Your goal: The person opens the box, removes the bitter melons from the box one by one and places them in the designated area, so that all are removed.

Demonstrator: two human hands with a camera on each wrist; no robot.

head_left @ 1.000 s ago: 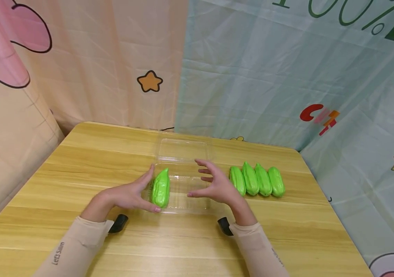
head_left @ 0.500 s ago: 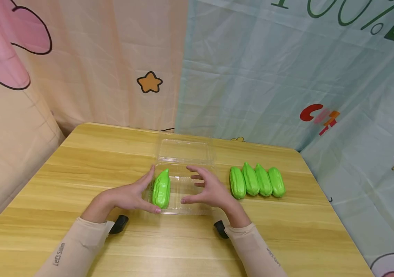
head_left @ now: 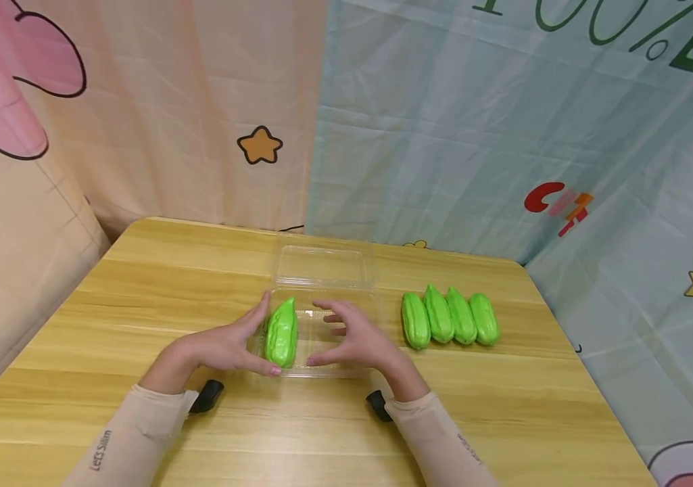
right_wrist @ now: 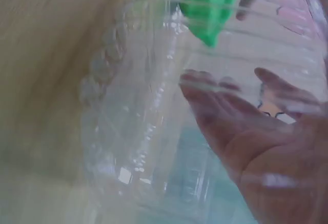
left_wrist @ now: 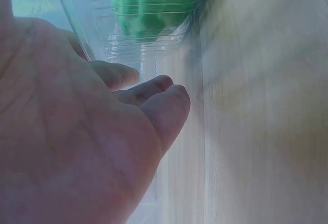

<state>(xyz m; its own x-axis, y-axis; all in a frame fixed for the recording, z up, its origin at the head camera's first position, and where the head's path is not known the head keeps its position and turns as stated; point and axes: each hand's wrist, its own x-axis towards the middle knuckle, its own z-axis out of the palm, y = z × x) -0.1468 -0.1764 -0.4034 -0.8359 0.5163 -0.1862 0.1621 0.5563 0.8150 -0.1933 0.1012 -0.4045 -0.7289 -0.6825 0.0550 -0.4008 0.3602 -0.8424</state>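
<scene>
A clear plastic clamshell box (head_left: 334,373) stands at the middle of the table with its lid (head_left: 324,266) folded back. In its left end lies one bright green, bumpy bitter melon (head_left: 282,333), apparently a model. My left hand (head_left: 227,346) is spread around the box's left end, thumb at the front rim and fingers along the side; the left wrist view shows the fingers (left_wrist: 166,106) fairly straight beside the ribbed wall. My right hand (head_left: 361,341) is over the box's right part, fingers and thumb apart, holding nothing. In the right wrist view, that hand (right_wrist: 256,142) appears through clear plastic.
Several more green bitter melons (head_left: 449,316) lie side by side in a row to the right of the box. The wooden table (head_left: 200,270) ends at the back against hanging printed curtains (head_left: 431,135). A black strap piece (head_left: 207,396) sticks out at the left wrist.
My right hand has moved left and slightly toward me, from beside the row of melons to over the box. The left hand, the box and the melons stay put.
</scene>
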